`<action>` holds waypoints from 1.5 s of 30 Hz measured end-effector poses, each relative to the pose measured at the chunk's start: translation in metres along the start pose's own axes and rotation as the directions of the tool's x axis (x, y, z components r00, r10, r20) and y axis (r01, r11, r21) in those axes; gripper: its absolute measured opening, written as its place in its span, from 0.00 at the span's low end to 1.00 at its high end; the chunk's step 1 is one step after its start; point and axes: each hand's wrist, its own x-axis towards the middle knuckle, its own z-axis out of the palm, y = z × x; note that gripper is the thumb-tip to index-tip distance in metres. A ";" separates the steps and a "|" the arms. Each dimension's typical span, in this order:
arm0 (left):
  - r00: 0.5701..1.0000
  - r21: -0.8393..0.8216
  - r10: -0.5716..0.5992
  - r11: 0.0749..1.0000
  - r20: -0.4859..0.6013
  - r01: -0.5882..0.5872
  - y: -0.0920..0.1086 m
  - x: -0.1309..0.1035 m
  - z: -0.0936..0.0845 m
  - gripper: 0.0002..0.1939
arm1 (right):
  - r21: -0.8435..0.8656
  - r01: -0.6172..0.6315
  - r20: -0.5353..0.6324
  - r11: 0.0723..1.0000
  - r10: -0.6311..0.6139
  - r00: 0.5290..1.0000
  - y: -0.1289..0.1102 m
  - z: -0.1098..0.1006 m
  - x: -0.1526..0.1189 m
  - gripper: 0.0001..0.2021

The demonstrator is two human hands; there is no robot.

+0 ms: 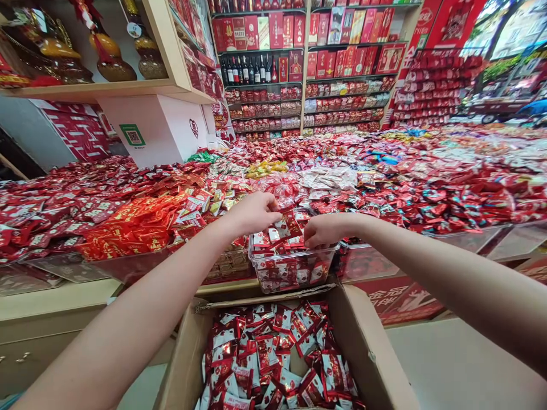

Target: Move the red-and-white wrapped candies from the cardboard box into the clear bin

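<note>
My left hand [255, 213] is over the left side of a clear plastic bin [294, 263] filled with small red-and-white wrapped candies. Its thumb and fingers are closed at the edge of a red-and-white candy packet [290, 224]. Over the bin's right side, my right hand [323, 229] has its fingers curled down among the packets; whatever lies inside them is hidden. Below the bin stands an open cardboard box [371, 347], with many red-and-white wrapped candies [267, 350] of similar look inside it.
Heaps of wrapped sweets in clear bins spread to both sides, including orange-red packets [132, 225] at left and red ones [448, 199] at right. A wooden display shelf [179, 85] juts out at upper left. Stocked wall shelves [305, 68] stand behind.
</note>
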 end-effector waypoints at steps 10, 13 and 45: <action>0.989 0.122 0.126 0.983 0.073 -0.135 0.015 0.004 0.032 0.06 | 0.018 -0.016 -0.190 1.000 0.020 0.982 -0.003 -0.005 -0.008 0.14; 0.988 0.154 0.126 0.978 0.091 -0.139 0.016 0.009 0.037 0.06 | -0.007 -0.034 -0.199 0.999 0.031 0.979 -0.005 -0.001 -0.008 0.16; 0.922 0.386 0.177 0.869 0.343 -0.311 0.008 0.014 0.032 0.06 | -0.321 -0.043 -0.568 0.946 -0.156 0.808 0.005 -0.002 -0.024 0.14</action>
